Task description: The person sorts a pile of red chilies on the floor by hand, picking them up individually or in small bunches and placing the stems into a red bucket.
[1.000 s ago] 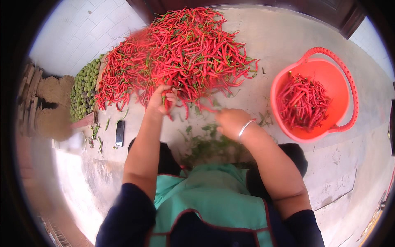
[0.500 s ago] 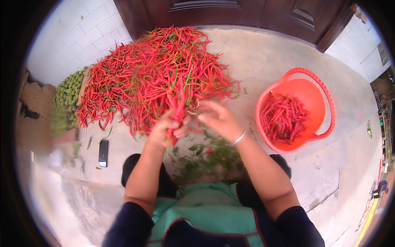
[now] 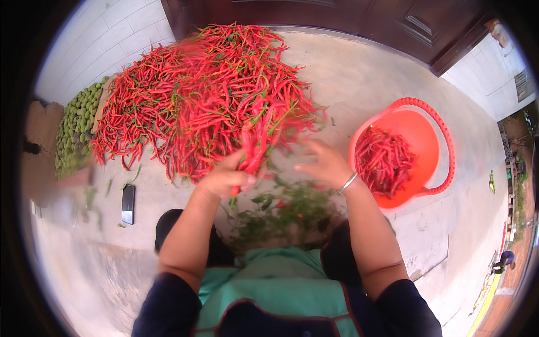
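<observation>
A small bunch of red chili peppers [image 3: 257, 147] with green stems is gripped in my left hand [image 3: 227, 177], its fingers wrapped round the lower part. My right hand [image 3: 325, 164], with a silver bracelet at the wrist, hovers to the right of the bunch, fingers apart and slightly blurred, holding nothing that I can see. Beyond both hands spreads a large heap of red chili peppers [image 3: 213, 95] on the concrete. Right of my right hand stands a red bucket [image 3: 424, 146] with a raised handle, partly filled with chili peppers [image 3: 384, 160].
Green leaves and stems [image 3: 292, 216] lie between my knees. A black phone [image 3: 128, 204] rests on the floor at the left. Green round fruits or nuts [image 3: 78, 123] are piled by the white wall at the far left. A dark brown door [image 3: 337, 22] closes off the back.
My right hand has moved rightward, away from the bunch, and its fingers have spread. The left hand still grips the chili peppers, now slightly farther right. The whole view has shifted a little.
</observation>
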### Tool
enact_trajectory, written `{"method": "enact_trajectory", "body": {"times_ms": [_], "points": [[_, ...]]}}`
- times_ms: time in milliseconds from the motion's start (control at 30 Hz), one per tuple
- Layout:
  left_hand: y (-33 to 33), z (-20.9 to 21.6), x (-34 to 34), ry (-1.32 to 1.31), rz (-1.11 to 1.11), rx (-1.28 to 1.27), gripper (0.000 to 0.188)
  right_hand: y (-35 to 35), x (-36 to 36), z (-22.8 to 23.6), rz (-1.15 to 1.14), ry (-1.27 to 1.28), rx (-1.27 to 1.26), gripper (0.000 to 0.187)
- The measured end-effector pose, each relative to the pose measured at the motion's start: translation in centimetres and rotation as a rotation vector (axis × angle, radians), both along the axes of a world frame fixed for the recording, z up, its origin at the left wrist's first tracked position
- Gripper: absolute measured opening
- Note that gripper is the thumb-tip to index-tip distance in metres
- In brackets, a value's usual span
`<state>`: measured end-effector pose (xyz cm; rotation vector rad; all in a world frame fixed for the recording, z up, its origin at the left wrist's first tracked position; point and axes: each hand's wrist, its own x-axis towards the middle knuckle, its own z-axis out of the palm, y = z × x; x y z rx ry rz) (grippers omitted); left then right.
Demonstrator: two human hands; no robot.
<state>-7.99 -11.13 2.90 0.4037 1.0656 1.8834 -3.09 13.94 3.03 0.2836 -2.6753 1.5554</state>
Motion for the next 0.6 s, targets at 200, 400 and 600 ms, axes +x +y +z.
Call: {"method": "enact_trajectory", "body": {"times_ms": [200,400,600], "points": [[1.8,0.2,2.0,-0.026,-0.296,-0.039,0.079,-1.7,-0.9,1.8,0.195,-0.512,-1.04,0.053],[2.4,0.3,2.9,-0.037,-0.359,-0.066,0.086,-0.9,-0.7,1.3,0.118,-0.461,-0.958,0.045],[2.1,0.1,2.6,-0.125,-0.232,0.0,0.051,1.3,-1.0,3.3,-0.335,-0.282,-1.071,0.036]]}}
